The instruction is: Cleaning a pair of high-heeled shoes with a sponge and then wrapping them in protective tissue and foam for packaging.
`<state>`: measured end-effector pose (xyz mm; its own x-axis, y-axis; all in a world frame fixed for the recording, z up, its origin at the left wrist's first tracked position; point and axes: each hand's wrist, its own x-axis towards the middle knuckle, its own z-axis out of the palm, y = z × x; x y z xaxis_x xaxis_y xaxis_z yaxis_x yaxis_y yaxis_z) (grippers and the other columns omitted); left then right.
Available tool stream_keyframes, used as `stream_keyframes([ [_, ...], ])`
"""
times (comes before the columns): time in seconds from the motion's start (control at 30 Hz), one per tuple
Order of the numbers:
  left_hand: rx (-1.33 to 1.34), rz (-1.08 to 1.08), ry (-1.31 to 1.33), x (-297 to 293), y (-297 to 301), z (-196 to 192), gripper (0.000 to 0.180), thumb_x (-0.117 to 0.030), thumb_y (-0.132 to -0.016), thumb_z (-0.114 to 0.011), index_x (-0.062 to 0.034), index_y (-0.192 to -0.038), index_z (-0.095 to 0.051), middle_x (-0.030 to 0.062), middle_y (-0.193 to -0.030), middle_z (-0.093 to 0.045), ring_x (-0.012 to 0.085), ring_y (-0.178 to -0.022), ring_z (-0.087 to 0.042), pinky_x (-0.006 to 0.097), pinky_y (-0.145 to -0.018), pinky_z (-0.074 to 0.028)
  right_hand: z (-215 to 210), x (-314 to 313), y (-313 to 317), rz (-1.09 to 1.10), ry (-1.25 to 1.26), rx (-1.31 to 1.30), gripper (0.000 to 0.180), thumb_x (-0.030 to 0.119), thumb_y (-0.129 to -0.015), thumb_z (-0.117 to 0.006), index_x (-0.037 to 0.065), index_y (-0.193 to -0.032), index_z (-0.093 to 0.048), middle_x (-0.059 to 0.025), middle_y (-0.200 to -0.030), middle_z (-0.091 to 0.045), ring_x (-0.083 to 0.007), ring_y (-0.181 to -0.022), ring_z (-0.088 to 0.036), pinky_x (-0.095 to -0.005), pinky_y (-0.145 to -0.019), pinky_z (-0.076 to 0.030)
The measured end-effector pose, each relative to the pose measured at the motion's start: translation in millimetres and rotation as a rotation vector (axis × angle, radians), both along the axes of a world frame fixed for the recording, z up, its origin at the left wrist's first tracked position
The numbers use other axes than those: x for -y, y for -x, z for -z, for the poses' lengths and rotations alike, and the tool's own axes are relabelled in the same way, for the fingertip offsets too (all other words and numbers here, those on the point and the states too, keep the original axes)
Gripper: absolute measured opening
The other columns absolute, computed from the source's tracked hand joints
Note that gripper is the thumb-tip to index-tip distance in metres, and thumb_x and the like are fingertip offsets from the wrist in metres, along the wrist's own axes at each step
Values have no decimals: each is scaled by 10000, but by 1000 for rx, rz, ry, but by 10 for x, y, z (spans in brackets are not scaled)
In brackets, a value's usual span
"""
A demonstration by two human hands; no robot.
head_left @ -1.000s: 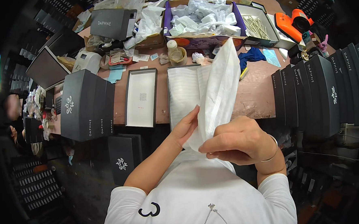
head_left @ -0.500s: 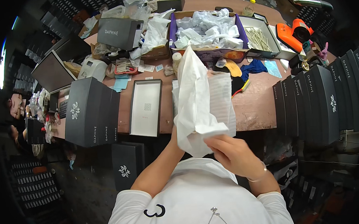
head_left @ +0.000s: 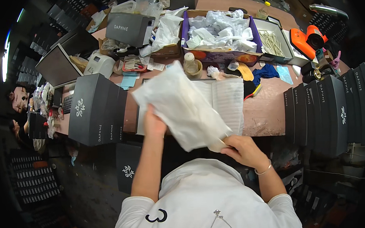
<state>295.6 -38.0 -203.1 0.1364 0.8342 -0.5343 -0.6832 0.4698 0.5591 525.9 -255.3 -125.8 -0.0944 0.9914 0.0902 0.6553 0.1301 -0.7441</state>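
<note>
A white, slightly see-through bag [head_left: 182, 110] hangs slantwise above the table's front edge, with a pale bulky shape inside that I cannot make out. My left hand [head_left: 154, 123] holds its left side, the fingers partly hidden behind it. My right hand [head_left: 244, 151] pinches the bag's lower right end between thumb and fingers. Behind the bag, an open shoe box lined with white wrapping sheet [head_left: 228, 105] lies on the table. The bag covers most of a shallow white-lined box part [head_left: 140, 116] to the left.
Dark shoe boxes stand in rows at left [head_left: 93, 110] and right [head_left: 331, 114]. Farther back are a purple carton [head_left: 225, 57] of crumpled white paper, a tray of thin sticks [head_left: 271, 43], a clear bottle [head_left: 190, 64], an orange tool [head_left: 298, 44], blue cloth [head_left: 267, 71] and a monitor [head_left: 58, 67].
The bag has swung from upright to a leftward slant, showing its broad side. My left hand has come out to its left side; my right hand has moved slightly right, still gripping its lower end.
</note>
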Motion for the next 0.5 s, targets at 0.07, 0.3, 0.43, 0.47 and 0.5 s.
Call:
stream_keyframes([
  [0.07, -99, -164, -89, -502, 546, -160, 396, -297, -1002, -417, -22, -1276, -493, 143, -1285, -544, 307, -1197, -516, 491, -1034, -399, -85, 97, -105, -8, 2, 1, 210, 149, -763, -733, 29, -767, -560, -94, -707, -558, -280, -602, -564, -356, -557, -463],
  [0.3, -1214, 291, -615, -263, 676, -62, 232, -171, -960, -455, -17, -1072, -586, 47, -909, -612, 140, -773, -549, 285, -697, -454, 4, -121, 136, 176, -357, 191, 202, 156, -721, -742, 57, -774, -574, -65, -782, -600, -233, -635, -583, -325, -563, -475],
  [0.43, 30, 372, -456, 560, -253, -127, 564, -441, -979, -428, -43, -1375, -377, 13, -1259, -499, 131, -1178, -460, 336, -996, -371, 248, -409, 422, 79, -479, 223, 195, 143, -699, -742, 60, -819, -613, -46, -943, -631, -212, -787, -585, -379, -702, -483],
  [0.47, 177, 321, -399, 623, -278, -121, 535, -406, -980, -437, -81, -1397, -352, 50, -1347, -475, 192, -1226, -463, 386, -1070, -333, 310, -415, 444, 24, -456, 276, 212, 131, -701, -740, 55, -866, -632, -43, -1033, -629, -212, -835, -574, -400, -792, -482],
  [0.5, 44, 374, -518, 651, -272, -84, 521, -320, -950, -529, -62, -1369, -358, 70, -1281, -499, 190, -1201, -476, 365, -1039, -363, 349, -431, 471, 4, -450, 229, 220, 125, -700, -739, 53, -880, -634, -44, -1047, -630, -212, -838, -576, -401, -813, -481],
])
